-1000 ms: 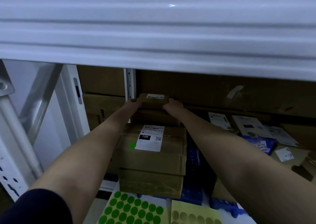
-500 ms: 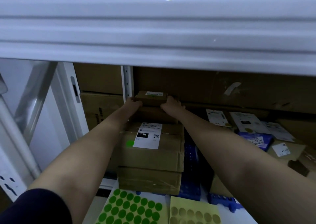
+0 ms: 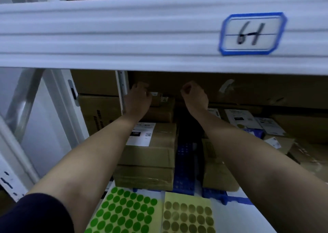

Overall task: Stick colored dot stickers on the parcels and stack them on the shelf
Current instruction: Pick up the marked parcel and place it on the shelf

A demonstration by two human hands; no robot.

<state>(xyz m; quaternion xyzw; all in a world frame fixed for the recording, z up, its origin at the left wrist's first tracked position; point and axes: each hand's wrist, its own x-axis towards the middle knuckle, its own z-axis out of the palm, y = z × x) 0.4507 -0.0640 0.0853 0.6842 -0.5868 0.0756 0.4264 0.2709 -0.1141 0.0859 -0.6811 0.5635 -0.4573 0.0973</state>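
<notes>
White shelf beam (image 3: pixel 124 37) spans the upper view, carrying a blue-edged label (image 3: pixel 252 33) handwritten "6H". Below it, deep in the bay, a small parcel (image 3: pixel 160 99) sits on top of a stack of cartons, against the brown cartons at the back. The left hand (image 3: pixel 137 99) is at the parcel's left end with fingers curled; whether they grip it or only touch it cannot be told. The right hand (image 3: pixel 195 97) is to the right of the parcel, apart from it, fingers curled loosely and holding nothing. Under the small parcel lies a large carton (image 3: pixel 159 144) with a white shipping label (image 3: pixel 142 134) on top, and a further carton (image 3: pixel 143 177) beneath that. A blue crate (image 3: pixel 184 170) stands just right of this stack. More labelled parcels (image 3: pixel 248 122) lie to the right in the bay. Nearest the camera, a green dot sheet (image 3: pixel 124 213) lies beside a sheet of dull gold dots (image 3: pixel 188 215), edges touching. A dark sleeve (image 3: pixel 35 215) covers the left upper arm.
</notes>
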